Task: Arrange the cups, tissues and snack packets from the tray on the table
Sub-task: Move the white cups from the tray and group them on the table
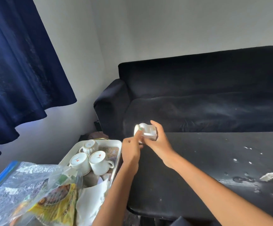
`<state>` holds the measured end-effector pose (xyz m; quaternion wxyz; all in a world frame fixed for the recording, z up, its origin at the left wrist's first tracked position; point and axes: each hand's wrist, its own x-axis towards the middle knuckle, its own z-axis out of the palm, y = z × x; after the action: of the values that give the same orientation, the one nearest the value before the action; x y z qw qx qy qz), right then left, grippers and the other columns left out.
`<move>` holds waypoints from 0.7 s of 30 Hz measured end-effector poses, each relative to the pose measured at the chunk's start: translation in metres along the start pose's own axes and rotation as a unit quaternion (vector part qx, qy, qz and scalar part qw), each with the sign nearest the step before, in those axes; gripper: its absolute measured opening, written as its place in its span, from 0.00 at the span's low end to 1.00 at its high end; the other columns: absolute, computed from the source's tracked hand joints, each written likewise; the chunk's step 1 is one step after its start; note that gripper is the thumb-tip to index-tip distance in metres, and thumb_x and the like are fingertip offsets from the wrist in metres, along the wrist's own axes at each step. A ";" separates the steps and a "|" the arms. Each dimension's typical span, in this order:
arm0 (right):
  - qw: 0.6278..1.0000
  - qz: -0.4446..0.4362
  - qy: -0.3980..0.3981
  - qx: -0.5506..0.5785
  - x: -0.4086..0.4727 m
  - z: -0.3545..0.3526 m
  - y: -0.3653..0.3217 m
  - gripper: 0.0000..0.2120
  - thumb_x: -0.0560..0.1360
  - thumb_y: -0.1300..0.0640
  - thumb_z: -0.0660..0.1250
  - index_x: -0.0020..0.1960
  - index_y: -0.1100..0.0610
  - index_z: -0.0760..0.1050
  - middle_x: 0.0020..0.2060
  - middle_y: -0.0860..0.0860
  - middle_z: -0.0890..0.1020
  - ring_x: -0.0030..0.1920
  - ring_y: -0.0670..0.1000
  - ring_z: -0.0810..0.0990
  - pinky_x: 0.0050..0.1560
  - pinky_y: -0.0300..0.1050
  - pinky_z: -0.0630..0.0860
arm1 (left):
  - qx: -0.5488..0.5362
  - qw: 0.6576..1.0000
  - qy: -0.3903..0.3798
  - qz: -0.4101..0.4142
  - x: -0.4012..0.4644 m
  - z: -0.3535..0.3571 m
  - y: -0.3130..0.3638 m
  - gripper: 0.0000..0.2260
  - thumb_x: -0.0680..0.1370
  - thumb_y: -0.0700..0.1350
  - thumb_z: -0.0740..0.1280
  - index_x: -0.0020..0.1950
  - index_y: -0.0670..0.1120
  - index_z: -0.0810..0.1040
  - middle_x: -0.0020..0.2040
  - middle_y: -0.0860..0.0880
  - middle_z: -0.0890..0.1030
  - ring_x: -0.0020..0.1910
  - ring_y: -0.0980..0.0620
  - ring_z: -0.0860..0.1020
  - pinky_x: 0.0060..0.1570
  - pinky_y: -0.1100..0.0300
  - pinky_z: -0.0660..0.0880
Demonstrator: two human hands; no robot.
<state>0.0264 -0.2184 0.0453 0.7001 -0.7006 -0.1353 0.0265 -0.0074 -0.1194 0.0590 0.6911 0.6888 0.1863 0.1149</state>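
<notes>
My right hand (pixel 159 141) grips a white cup (pixel 144 132) held on its side above the far left corner of the black table (pixel 197 168). My left hand (pixel 130 150) touches the same cup with an outstretched finger from the left. A white tray (pixel 116 142) to the left of the table holds three upturned white cups (pixel 90 146) (pixel 79 162) (pixel 99 162). White tissues (pixel 90 203) lie at the tray's near end. Snack packets (pixel 54 203) sit inside a clear zip bag (pixel 18 188) at the lower left.
A dark sofa (pixel 197 98) stands right behind the table. A blue curtain (pixel 18 62) hangs at the left. The tabletop carries white flecks and a torn white scrap (pixel 269 176) near its right side.
</notes>
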 end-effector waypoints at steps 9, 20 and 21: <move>0.994 0.100 0.019 0.029 -0.035 -0.072 0.009 0.31 0.68 0.54 0.75 0.67 0.47 0.66 0.57 0.47 0.79 0.58 0.47 0.78 0.64 0.50 0.72 | -0.148 0.952 -0.093 -0.250 -0.041 0.054 -0.017 0.24 0.75 0.62 0.60 0.57 0.44 0.78 0.49 0.50 0.85 0.50 0.54 0.81 0.53 0.57 0.68; 0.986 0.130 0.103 0.005 -0.049 -0.106 0.016 0.37 0.65 0.56 0.78 0.70 0.54 0.65 0.54 0.48 0.79 0.54 0.50 0.78 0.55 0.43 0.73 | 0.003 0.966 -0.135 -0.222 -0.059 0.077 -0.026 0.23 0.80 0.61 0.51 0.61 0.47 0.75 0.53 0.52 0.81 0.55 0.49 0.78 0.60 0.52 0.67; 0.985 0.129 0.111 -0.008 -0.050 -0.106 0.017 0.37 0.64 0.55 0.78 0.69 0.53 0.66 0.54 0.46 0.78 0.53 0.47 0.77 0.50 0.39 0.72 | 0.027 0.978 -0.111 -0.173 -0.060 0.078 -0.028 0.19 0.81 0.59 0.51 0.62 0.50 0.73 0.56 0.52 0.79 0.56 0.49 0.76 0.60 0.52 0.67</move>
<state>0.0048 -0.3327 0.0226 0.6956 -0.7166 0.0339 0.0375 -0.0318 -0.2160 0.0361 0.6981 0.6730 0.2279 -0.0881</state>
